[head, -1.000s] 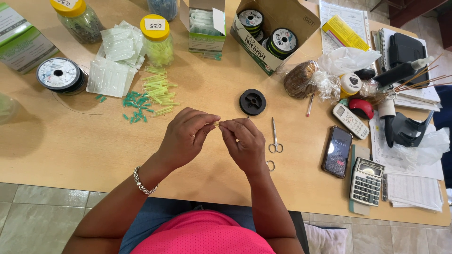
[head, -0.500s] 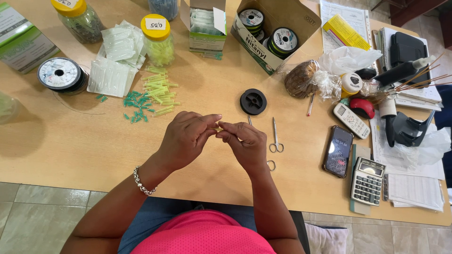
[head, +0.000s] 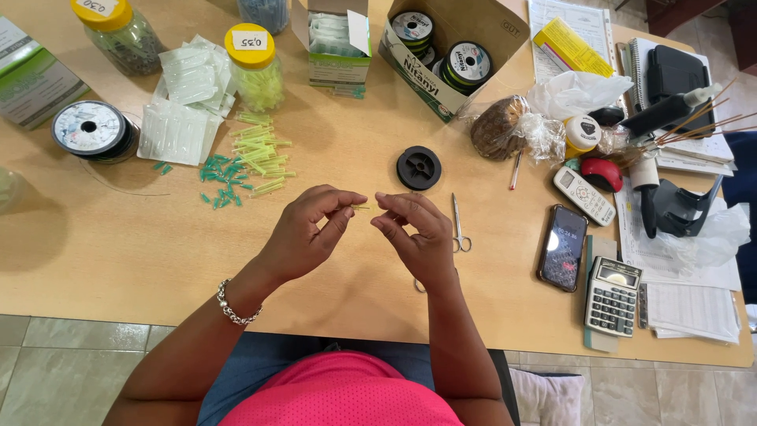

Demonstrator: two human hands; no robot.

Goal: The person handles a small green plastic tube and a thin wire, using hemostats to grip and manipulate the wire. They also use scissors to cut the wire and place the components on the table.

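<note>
The wooden bench (head: 95, 260) carries a cardboard box (head: 473, 39) of spools, a black spool (head: 419, 167), a phone (head: 563, 248) and small scissors (head: 458, 229). A loose pile of yellow and green tubes (head: 248, 162) lies left of centre. Above the bench edge, the left hand (head: 303, 233) and right hand (head: 414, 233) meet fingertip to fingertip, both pinching a thin yellow tube (head: 361, 207) held level between them.
</note>
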